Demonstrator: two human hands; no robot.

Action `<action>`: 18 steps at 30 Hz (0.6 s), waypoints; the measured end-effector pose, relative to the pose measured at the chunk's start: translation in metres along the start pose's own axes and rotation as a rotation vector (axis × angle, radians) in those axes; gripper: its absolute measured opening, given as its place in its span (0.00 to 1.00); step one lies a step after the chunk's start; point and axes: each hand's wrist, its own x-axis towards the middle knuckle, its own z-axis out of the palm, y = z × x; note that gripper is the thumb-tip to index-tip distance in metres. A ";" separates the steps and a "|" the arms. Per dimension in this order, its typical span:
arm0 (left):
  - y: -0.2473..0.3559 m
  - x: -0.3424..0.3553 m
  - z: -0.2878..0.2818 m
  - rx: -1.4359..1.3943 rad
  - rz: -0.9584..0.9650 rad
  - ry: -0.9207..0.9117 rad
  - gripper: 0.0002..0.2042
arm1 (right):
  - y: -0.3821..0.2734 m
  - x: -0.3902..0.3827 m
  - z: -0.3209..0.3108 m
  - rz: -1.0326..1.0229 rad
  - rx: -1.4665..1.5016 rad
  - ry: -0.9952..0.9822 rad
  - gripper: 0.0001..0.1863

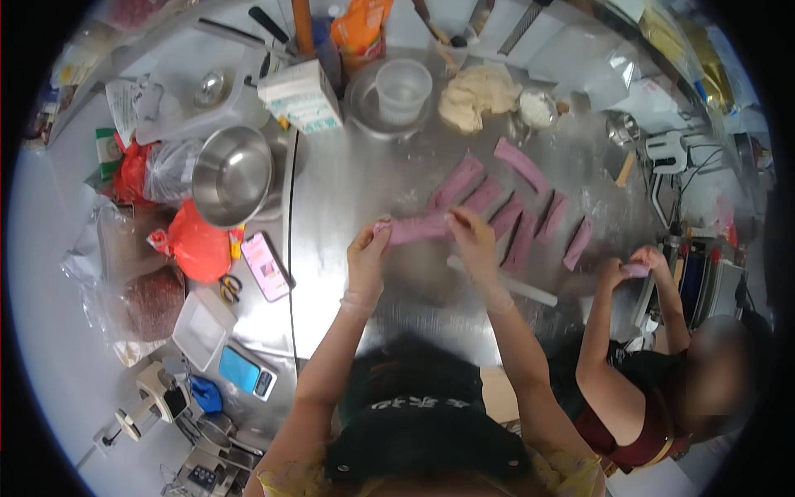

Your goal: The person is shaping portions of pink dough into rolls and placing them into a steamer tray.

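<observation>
Several purple dough strips (530, 217) lie beyond the held dough piece (414, 228).

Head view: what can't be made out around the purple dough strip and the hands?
- Purple dough strip: its ends are covered by the left hand and right hand, head view.
- White rod: partly hidden by the right forearm.
- Pale dough lump: fisheye blur, surface detail lost.
- Co-worker's hand: the purple piece it holds is too small to judge.
- Steel table: near edge hidden by the person's body.

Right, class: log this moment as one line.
left hand: holds purple dough strip | right hand: holds same strip | below: steel table
</observation>
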 end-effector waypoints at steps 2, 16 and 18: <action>-0.008 -0.041 -0.025 0.066 -0.172 0.057 0.08 | 0.019 -0.055 -0.015 0.363 -0.032 -0.193 0.14; -0.094 -0.078 -0.101 1.504 0.782 -0.577 0.32 | 0.048 -0.164 -0.008 -0.442 -0.750 -0.530 0.35; -0.101 -0.075 -0.104 1.512 0.802 -0.609 0.31 | 0.061 -0.170 -0.005 -0.451 -0.808 -0.555 0.34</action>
